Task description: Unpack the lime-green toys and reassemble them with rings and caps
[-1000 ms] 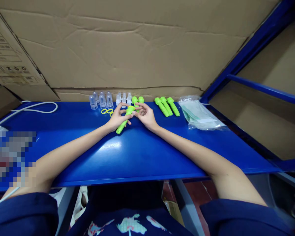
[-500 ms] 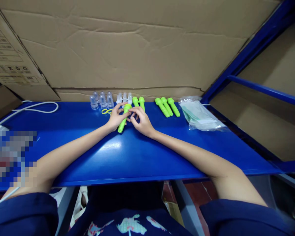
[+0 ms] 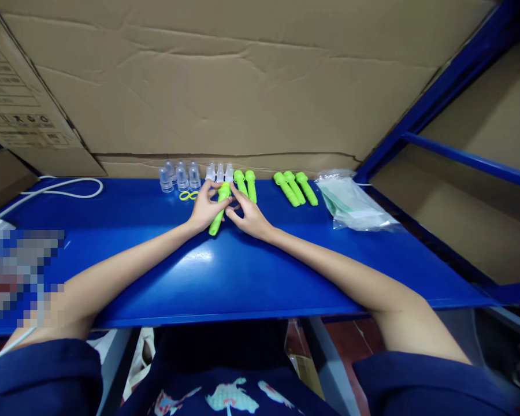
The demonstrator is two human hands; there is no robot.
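Over the blue table, my left hand [image 3: 204,209] is wrapped round a lime-green plastic flashlight-shaped tube [image 3: 217,223]. The tube is tilted, its wider head pointing away from me and its narrow end toward me. My right hand [image 3: 252,218] is closed about the head from the right, index finger against the rim and thumb lower down; the other fingertips are partly hidden. Two thin yellow rings [image 3: 189,196] lie just left of my left hand. Behind the hands stand small white translucent cones [image 3: 220,172] and two more green tubes [image 3: 251,185].
Several clear plastic domed caps [image 3: 182,176] stand at the back left. Three green tubes [image 3: 295,189] lie right of centre, beside a clear plastic bag [image 3: 355,202] with pale contents. A cardboard wall [image 3: 242,86] closes off the back. A white cable [image 3: 78,190] loops at the left.
My right fingers have moved in against the tube's head, index finger now along its right side. The tube and my left hand stay nearly in place.
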